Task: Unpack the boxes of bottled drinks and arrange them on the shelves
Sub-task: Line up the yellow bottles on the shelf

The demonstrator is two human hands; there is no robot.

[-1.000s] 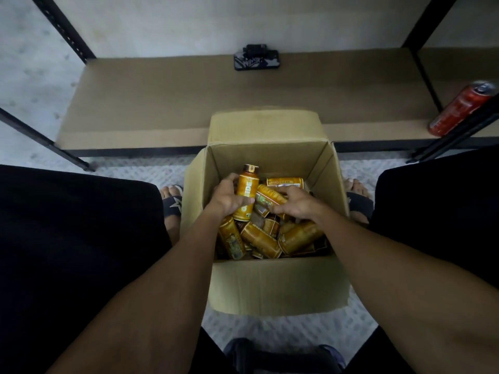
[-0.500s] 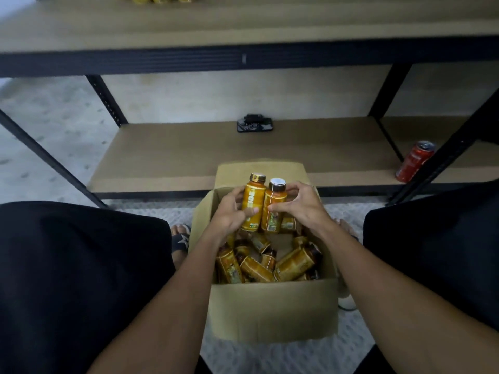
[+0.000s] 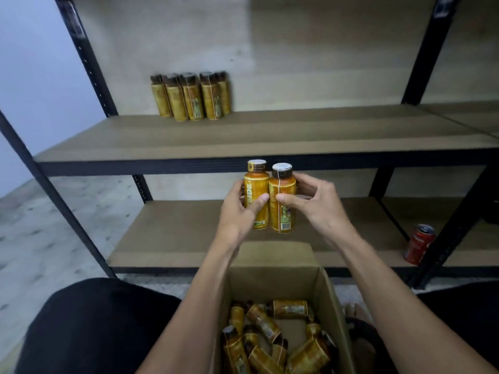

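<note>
My left hand (image 3: 239, 214) grips an upright yellow bottle (image 3: 255, 184), and my right hand (image 3: 314, 203) grips a second yellow bottle (image 3: 282, 209) pressed against the first. Both bottles hang in the air just below the front edge of the middle shelf (image 3: 243, 141). Several matching bottles (image 3: 191, 97) stand in a row at the back left of that shelf. Below my forearms sits the open cardboard box (image 3: 272, 279), with several loose bottles (image 3: 272, 338) lying jumbled inside.
A red can (image 3: 420, 244) stands at the right of the lower shelf (image 3: 172, 233), behind a black diagonal brace (image 3: 456, 228). Black shelf uprights (image 3: 89, 63) rise at left and right. My knees in black cloth flank the box on a pale floor.
Both hands have lifted their bottles out of the box and up to the middle shelf's front edge. The view has tilted upward, bringing the row of shelved bottles into sight.
</note>
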